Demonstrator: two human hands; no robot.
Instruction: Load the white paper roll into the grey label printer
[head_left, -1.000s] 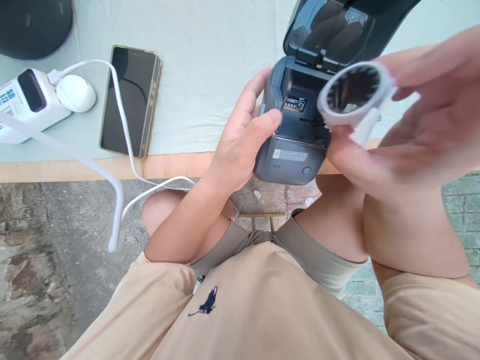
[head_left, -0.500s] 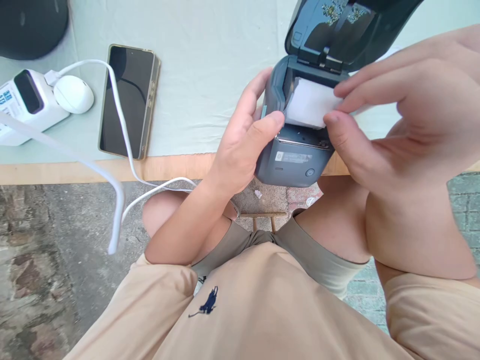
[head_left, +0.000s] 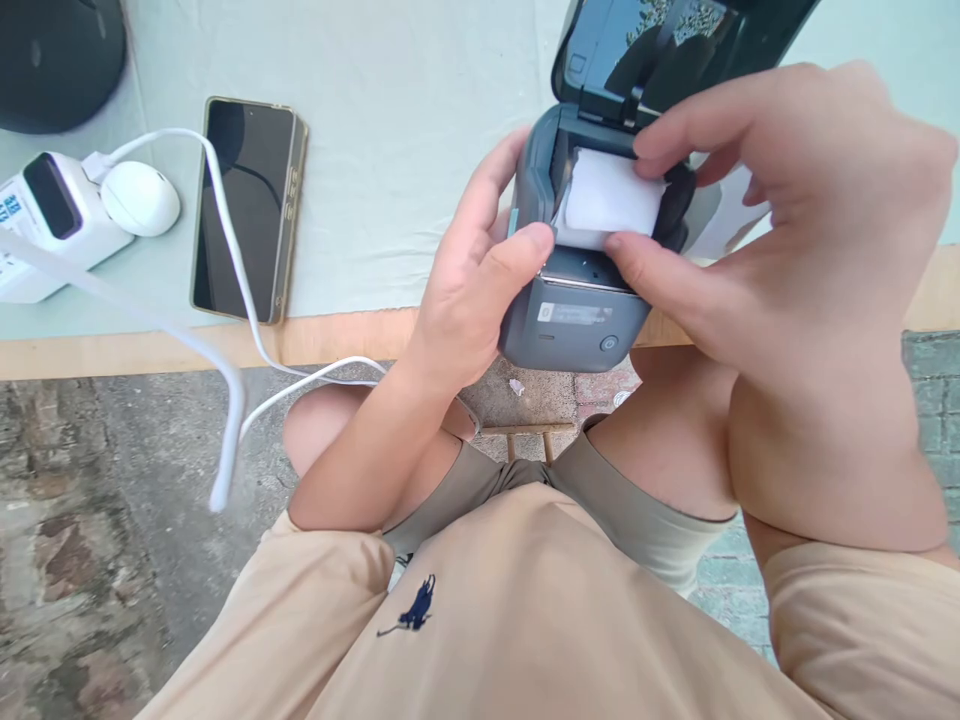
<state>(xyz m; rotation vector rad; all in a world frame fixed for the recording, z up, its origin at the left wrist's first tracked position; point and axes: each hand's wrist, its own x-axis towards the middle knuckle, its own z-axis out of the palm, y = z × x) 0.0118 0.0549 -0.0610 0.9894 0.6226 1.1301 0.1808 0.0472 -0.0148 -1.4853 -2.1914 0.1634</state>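
A dark grey label printer [head_left: 581, 325] tilts at the table's front edge, its glossy lid [head_left: 667, 60] swung up at the back. My left hand [head_left: 476, 270] is closed round its left side, with the thumb along the rim of the compartment. Inside the compartment lies a white paper roll [head_left: 611, 195]. My right hand [head_left: 795, 210] grips the roll between thumb and forefinger at its right side. A power button [head_left: 609, 343] and a whitish strip show on the printer's front. Behind my right fingers, a white and grey piece [head_left: 724, 215] is partly hidden.
On the left of the pale-covered table [head_left: 360, 180] lies a phone [head_left: 244, 205], crossed by a white cable [head_left: 232, 225]. Beside it are a white charger block [head_left: 75, 215], a rounded white plug [head_left: 140, 198] and a black round object [head_left: 60, 60]. Another white cord hangs close to the camera.
My right hand has shifted left, and its thumb and forefinger have moved further over the roll. The printer appears slightly further left in view. The lid stays open.
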